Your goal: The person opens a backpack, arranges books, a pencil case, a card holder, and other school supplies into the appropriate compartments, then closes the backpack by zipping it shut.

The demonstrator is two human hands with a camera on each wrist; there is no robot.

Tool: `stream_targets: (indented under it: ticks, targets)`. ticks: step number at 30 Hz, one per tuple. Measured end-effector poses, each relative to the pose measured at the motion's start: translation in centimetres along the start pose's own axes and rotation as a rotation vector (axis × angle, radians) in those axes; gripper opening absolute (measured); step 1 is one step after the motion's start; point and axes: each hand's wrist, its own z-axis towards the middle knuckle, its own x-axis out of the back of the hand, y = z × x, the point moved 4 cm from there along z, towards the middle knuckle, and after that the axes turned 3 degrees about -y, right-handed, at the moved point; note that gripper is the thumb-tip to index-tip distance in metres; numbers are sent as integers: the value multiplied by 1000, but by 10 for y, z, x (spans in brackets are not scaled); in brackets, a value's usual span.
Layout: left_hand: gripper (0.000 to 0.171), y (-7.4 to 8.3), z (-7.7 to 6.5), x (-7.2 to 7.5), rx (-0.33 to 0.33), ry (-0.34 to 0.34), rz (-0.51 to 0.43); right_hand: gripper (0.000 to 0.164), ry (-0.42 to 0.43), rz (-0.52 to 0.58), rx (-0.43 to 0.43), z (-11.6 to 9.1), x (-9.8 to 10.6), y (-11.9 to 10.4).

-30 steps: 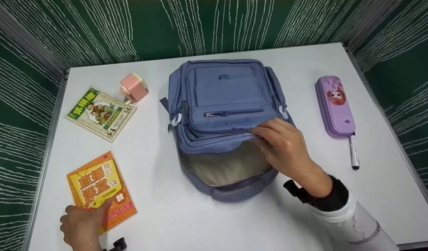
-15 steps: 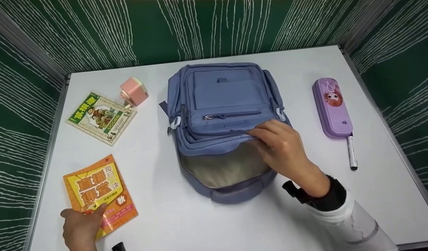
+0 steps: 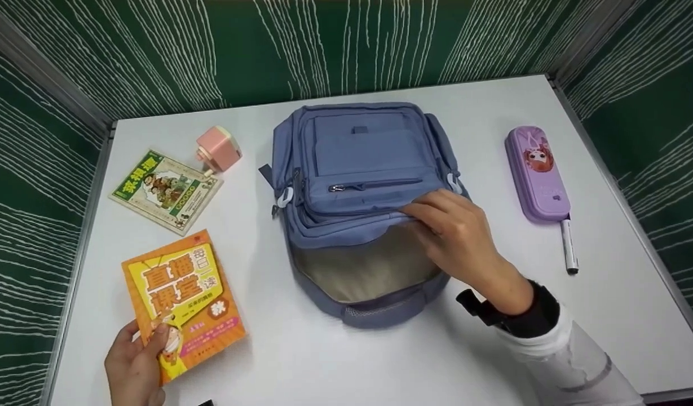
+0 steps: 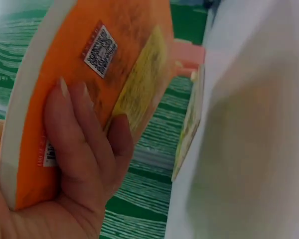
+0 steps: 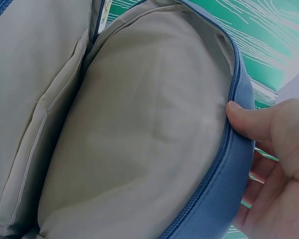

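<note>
My left hand [image 3: 135,361] grips an orange and yellow book [image 3: 182,299] by its lower left edge, thumb on the front cover. In the left wrist view, the fingers [image 4: 72,134] spread across the back cover, which has a QR code, and the book is raised off the table. A blue backpack [image 3: 374,146] lies in the middle of the table with its main compartment unzipped. My right hand [image 3: 459,242] pinches the zippered edge of its front flap and holds it up. The right wrist view shows the beige lining [image 5: 139,119] inside, with the thumb on the zipper edge.
At the left lies a green and cream illustrated book [image 3: 166,192], with a pink pencil sharpener-like box [image 3: 219,149] at its corner. On the right are a purple pencil case [image 3: 538,175] and a marker [image 3: 570,248]. Green walls with white streaks border the white table [image 3: 301,366].
The left hand has lifted the orange book from the table and moved it slightly up and to the right. The right hand keeps holding the backpack flap in place.
</note>
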Motion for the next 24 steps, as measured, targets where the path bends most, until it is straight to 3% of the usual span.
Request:
stream_targets:
  ticks: [3, 8, 15, 21, 24]
  targets:
    - [57, 6, -13, -12, -28, -86, 2, 26, 1, -5, -3, 2, 2, -2]
    - [58, 17, -31, -37, -56, -287, -18, 26, 15, -19, -10, 9, 7, -4]
    - [53, 25, -53, -81, -80, -556, -99, 25, 23, -27, -7, 16, 8, -4]
    - [58, 39, -70, -123, -156, -875, -159, 23, 13, -18, -13, 19, 9, -4]
    - [59, 47, -77, -146, -187, -955, -185, 22, 3, -16, -12, 19, 9, -5]
